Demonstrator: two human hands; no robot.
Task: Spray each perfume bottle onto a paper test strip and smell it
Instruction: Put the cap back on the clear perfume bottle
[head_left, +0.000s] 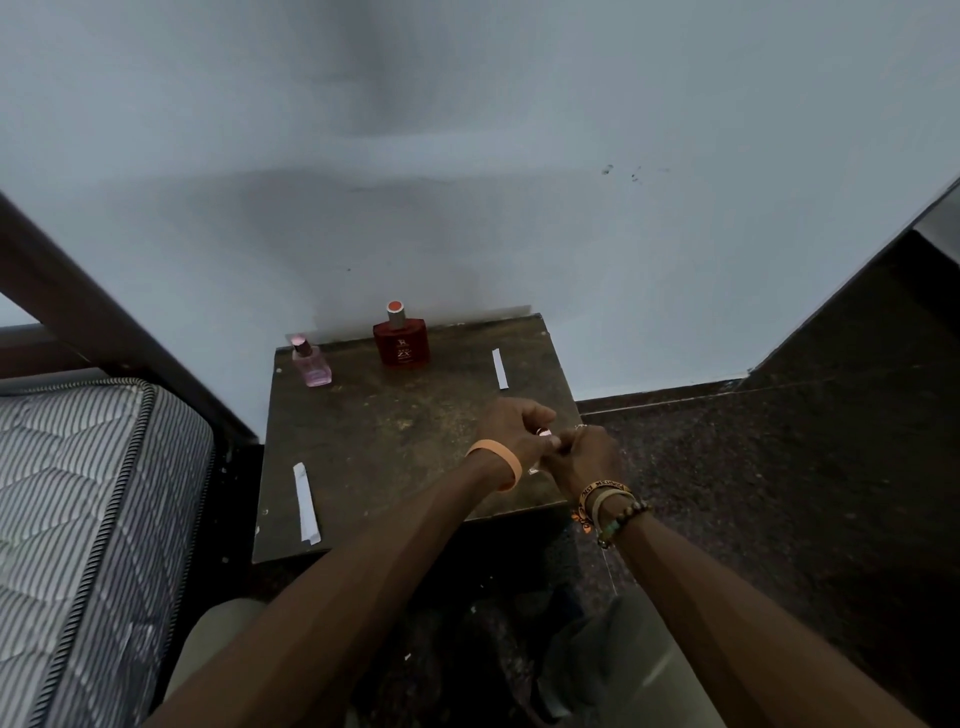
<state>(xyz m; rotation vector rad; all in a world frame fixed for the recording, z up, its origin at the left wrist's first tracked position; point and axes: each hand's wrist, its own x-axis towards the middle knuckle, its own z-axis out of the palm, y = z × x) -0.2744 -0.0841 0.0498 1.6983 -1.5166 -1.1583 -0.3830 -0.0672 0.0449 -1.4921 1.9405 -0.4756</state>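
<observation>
On the small dark table (395, 447), a pink perfume bottle (310, 362) stands at the back left and a red perfume bottle (401, 340) at the back middle, both capped. One paper strip (305, 503) lies at the front left, another paper strip (500, 369) at the back right. Over the table's front right corner my left hand (511, 428) and my right hand (592, 454) meet, fingers curled round a small bottle (543, 432). Only its shiny top shows between them. A pale bit peeks out below the hands.
A striped mattress (88, 499) on a dark bed frame lies to the left. A pale wall rises behind the table. Dark speckled floor (753, 493) spreads to the right, and my knees are below the table's front edge.
</observation>
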